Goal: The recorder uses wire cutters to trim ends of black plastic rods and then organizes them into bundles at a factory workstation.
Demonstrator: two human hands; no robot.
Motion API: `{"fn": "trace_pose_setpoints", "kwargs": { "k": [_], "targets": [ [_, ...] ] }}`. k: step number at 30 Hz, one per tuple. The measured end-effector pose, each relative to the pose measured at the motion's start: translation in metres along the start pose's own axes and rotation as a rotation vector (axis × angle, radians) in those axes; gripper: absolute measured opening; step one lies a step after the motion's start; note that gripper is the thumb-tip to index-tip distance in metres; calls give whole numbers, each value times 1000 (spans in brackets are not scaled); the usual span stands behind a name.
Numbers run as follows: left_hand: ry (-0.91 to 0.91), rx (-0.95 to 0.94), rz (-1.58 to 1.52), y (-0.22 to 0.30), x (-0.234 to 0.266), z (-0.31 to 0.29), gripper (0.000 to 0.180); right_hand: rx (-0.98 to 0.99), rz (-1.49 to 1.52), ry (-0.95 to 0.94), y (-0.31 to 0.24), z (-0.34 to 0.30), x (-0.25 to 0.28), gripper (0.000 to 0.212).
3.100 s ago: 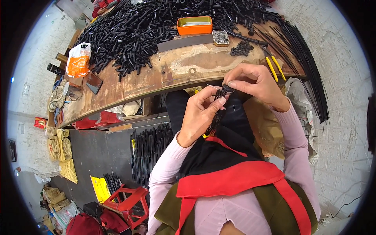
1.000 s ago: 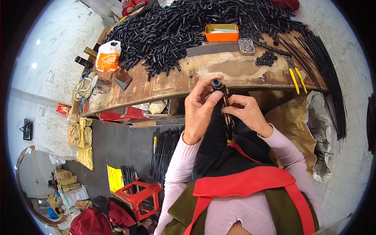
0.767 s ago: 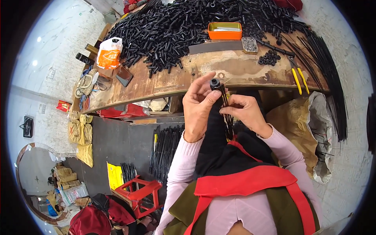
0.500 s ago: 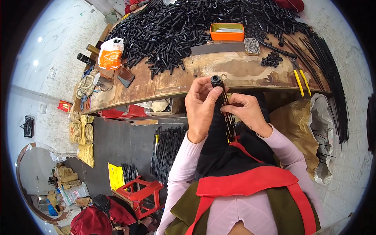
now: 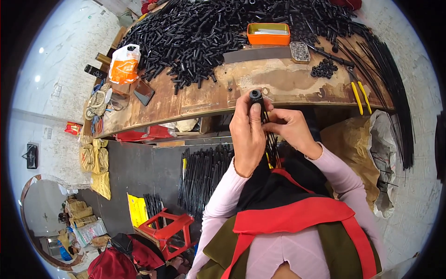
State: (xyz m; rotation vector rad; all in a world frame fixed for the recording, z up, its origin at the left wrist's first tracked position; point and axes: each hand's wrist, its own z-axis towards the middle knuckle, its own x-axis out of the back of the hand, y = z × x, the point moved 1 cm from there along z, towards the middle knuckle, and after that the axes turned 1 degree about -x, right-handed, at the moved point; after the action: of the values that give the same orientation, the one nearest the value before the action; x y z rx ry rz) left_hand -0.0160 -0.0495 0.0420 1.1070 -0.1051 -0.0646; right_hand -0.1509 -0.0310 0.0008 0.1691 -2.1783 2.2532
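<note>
My left hand [image 5: 247,137] is closed around a black tubular end piece [image 5: 256,96], its round hollow end facing up and the thumb lying along its side. Thin black rods [image 5: 273,151] hang down from this piece in a bundle toward my lap, much like the ribs of a folded umbrella. Close by on the right, my right hand [image 5: 292,130] pinches at the upper part of these rods with thumb and forefinger; the exact contact is partly hidden. Both hands are just in front of the wooden table's [image 5: 204,100] near edge.
A large heap of black tubes [image 5: 200,42] covers the table's back. On it also are an orange box [image 5: 268,39], a small clear tray [image 5: 300,52], black rings [image 5: 324,69], yellow-handled pliers [image 5: 357,97], and long black rods [image 5: 399,102]. Bundled rods [image 5: 200,174] and a red stool [image 5: 172,232] stand left.
My left hand has turned and shifted slightly right, its thumb now upright against the end piece. The right hand stays almost in place, and the whole view has shifted slightly.
</note>
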Motion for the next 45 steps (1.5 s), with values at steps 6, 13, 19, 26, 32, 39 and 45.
{"fn": "trace_pose_setpoints", "kwargs": {
  "k": [6, 13, 19, 26, 32, 39, 45],
  "targets": [
    [31, -9, 20, -13, -8, 0, 21, 301, -252, 176, 2, -6, -7, 16],
    [26, 76, -170, 16, 19, -1, 16, 515, -1335, 432, -3, -37, 105, 13],
    [-546, 203, -767, -15, -1, -4, 33, -42, -1586, 974, 50, -40, 219, 39],
    [-426, 469, -757, -16, -1, -9, 22, 131, -746, 964, 53, -67, 201, 34],
    [-482, 288, -617, -9, 0, -12, 37, -294, -93, 5, -48, -95, 106, 28],
    [-464, 204, -470, -1, 16, -21, 48, 288, -883, -44, -75, -80, 56, 56],
    [-449, 191, -370, 6, 21, -28, 49, 489, -1000, 53, -66, -65, 42, 67]
  ]
}}
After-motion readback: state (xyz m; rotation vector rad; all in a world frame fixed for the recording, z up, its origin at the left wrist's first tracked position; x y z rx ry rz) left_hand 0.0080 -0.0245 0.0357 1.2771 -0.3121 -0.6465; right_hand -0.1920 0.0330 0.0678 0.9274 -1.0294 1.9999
